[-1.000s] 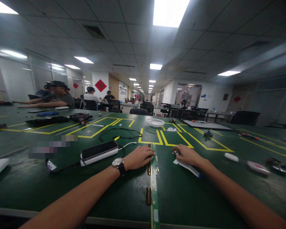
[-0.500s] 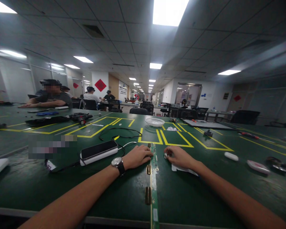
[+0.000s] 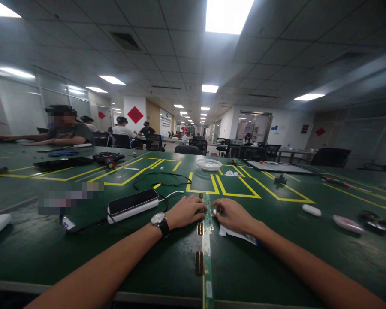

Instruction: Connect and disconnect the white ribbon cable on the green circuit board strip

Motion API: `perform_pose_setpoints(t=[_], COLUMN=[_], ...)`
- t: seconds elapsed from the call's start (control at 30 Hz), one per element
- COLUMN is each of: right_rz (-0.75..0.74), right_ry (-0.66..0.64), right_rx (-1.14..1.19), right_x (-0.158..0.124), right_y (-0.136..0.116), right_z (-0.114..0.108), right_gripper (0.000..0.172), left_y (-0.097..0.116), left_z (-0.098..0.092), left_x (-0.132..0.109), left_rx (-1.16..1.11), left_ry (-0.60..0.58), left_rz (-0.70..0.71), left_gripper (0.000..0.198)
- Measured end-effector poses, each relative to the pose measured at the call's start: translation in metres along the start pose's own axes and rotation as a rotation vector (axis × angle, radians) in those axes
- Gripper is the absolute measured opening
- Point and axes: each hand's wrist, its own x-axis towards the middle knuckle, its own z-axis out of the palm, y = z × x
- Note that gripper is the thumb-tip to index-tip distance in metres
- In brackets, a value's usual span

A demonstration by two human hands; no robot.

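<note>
A long, narrow green circuit board (image 3: 207,257) with bronze-coloured flexible tabs along its left side runs away from me down the middle of the table. My left hand (image 3: 185,211) lies flat over its far left edge, fingers outstretched and tips touching the board. Just right of the board, my right hand (image 3: 233,214) pinches a small white piece (image 3: 215,212) between thumb and fingers, close to the board's edge. A white sheet (image 3: 239,235) shows beneath that hand; whether the other fingers grip it is hidden.
A phone (image 3: 134,201) on a white box lies left, with a black cable (image 3: 164,174) beyond it. Ahead is a white basket (image 3: 209,164). A white oval case (image 3: 312,210) and a pinkish case (image 3: 348,224) sit right. A co-worker (image 3: 67,128) is seated at far left.
My right hand has moved left towards the board with the small white piece, and the white sheet has shifted left with it. My left hand stays put. The co-worker's arm has moved left.
</note>
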Motion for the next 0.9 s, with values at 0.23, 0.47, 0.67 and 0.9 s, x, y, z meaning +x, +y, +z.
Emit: perform_pose_setpoints(t=[0.23, 0.47, 0.67, 0.9], right_rz=[-0.004, -0.044, -0.076, -0.146], right_ry=[-0.016, -0.016, -0.020, -0.008], right_rx=[0.005, 0.013, 0.051, 0.101], right_x=[-0.0006, -0.0005, 0.0004, 0.0012], right_y=[-0.0002, 0.0020, 0.0015, 0.0075], right_z=[-0.0013, -0.0003, 0.0018, 0.0023], right_gripper=[0.027, 0.028, 0.025, 0.022], left_y=[0.0011, 0.0015, -0.0031, -0.0035], left_z=[-0.0016, -0.0011, 0.0022, 0.0006], left_x=[-0.0004, 0.0002, 0.0003, 0.0013], left_rx=[0.007, -0.015, -0.059, -0.124], left_ry=[-0.007, -0.007, 0.001, -0.016], left_rz=[-0.011, -0.004, 0.029, 0.058], left_gripper=[0.028, 0.028, 0.028, 0.027])
